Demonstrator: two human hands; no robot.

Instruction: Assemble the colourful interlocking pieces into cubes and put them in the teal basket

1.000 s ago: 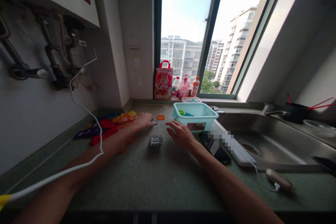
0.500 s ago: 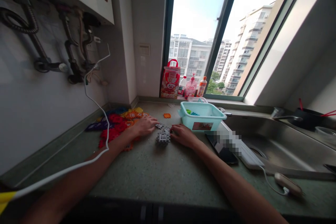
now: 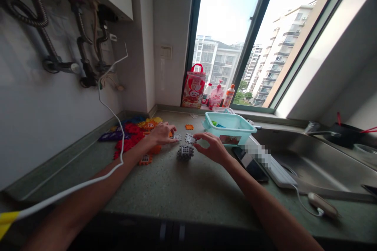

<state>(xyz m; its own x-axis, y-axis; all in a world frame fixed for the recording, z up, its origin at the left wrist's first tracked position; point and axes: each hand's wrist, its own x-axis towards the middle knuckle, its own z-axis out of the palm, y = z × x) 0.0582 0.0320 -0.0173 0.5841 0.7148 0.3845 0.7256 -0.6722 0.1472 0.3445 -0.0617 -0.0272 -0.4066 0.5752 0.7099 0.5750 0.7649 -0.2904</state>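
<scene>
Between the fingers of my left hand (image 3: 163,133) is a small grey window-patterned building piece (image 3: 177,137). My right hand (image 3: 211,146) pinches a second grey building piece (image 3: 189,138) by its right edge, and a narrow gap parts the two pieces. Just below them, on the counter, rests a stack of grey building pieces (image 3: 185,152) with toothed edges. Red building pieces (image 3: 131,141) lie heaped to the left with purple, blue, yellow and orange ones, partly behind my left forearm. One orange building piece (image 3: 189,127) lies alone beyond my hands.
A light-blue bin (image 3: 231,127) with green and blue pieces inside stands behind my right hand. Right of it are a dark phone (image 3: 250,164), a white power strip (image 3: 272,166) and the metal sink (image 3: 318,160). A white cable (image 3: 88,183) crosses above my left forearm.
Both hands have raised the grey pieces off the counter and tilted them upright, facing each other above the stack. The view has shifted slightly.
</scene>
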